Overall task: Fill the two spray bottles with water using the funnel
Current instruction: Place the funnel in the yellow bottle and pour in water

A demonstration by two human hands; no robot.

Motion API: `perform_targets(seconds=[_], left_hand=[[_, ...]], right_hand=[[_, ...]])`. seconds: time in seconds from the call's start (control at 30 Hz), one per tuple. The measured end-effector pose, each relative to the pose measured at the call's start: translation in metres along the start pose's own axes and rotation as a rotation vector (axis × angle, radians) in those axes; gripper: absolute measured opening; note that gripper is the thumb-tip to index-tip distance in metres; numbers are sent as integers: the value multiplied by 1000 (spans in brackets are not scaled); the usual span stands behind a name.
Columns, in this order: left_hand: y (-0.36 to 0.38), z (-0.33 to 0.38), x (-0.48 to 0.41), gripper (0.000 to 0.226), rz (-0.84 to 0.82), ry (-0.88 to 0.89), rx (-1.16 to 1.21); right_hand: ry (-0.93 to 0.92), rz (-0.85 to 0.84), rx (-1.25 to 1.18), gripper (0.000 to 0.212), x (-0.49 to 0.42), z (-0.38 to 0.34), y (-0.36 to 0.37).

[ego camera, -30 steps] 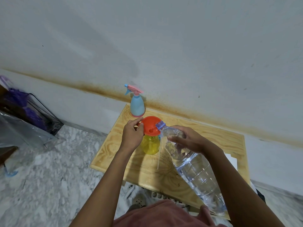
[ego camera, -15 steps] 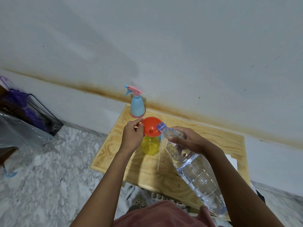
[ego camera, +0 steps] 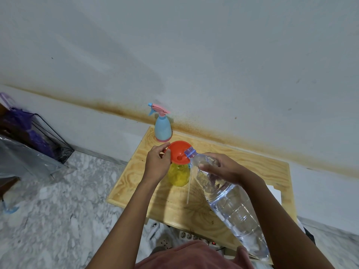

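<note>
A yellow spray bottle [ego camera: 179, 175] without its head stands on the wooden table [ego camera: 252, 166]. An orange funnel [ego camera: 177, 151] sits in its neck. My left hand [ego camera: 157, 164] pinches the funnel's left rim. My right hand [ego camera: 223, 167] grips the upper part of a large clear water bottle [ego camera: 233, 208], tilted with its blue-ringed mouth over the funnel's right edge. A blue spray bottle [ego camera: 162, 128] with its pink head on stands at the table's back edge by the wall.
A thin white dip tube [ego camera: 188, 189] lies on the table just right of the yellow bottle. A black wire rack [ego camera: 48, 136] with purple bags stands on the marble floor at left. A white power strip [ego camera: 182, 236] lies under the table's front edge.
The water bottle's mouth has edged slightly further over the funnel's rim. My left hand has stayed on the funnel.
</note>
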State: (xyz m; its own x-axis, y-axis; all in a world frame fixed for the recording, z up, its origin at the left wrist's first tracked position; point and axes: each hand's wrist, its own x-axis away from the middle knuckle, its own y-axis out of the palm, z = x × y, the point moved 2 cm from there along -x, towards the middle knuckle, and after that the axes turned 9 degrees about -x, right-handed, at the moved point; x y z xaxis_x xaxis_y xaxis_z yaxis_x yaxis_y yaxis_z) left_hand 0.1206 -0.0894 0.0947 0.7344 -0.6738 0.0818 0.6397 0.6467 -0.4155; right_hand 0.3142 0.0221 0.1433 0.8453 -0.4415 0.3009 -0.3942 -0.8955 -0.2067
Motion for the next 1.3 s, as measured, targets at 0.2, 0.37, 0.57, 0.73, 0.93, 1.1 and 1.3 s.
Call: perform_targets(seconds=[0.2,0.37,0.57,0.73,0.93,1.1,1.3], left_hand=[[0,-1,-2,33,-7,-3,2],[0,-1,-2,33,-25,-8,9],[-2,1,-3,33,-38,-19,21],[-3,2,-6,31,-52,-20,22],[-5,3,-9,31,-86,-12,7],[-6,5,-12,30,-108,-21,20],[-8,5,-14,30,-134,-23,12]], right_hand=[[-1,-4,18,18,1,-2,0],[-7,7,23,21,2,-3,-2],[-11,59,92,52,-1,8,-4],[-123,167,38,49,6,14,-6],[-290,476,-58,54,20,11,-19],[-365,762,-61,55,14,15,-36],[-344,972,-137,59,-7,15,-45]])
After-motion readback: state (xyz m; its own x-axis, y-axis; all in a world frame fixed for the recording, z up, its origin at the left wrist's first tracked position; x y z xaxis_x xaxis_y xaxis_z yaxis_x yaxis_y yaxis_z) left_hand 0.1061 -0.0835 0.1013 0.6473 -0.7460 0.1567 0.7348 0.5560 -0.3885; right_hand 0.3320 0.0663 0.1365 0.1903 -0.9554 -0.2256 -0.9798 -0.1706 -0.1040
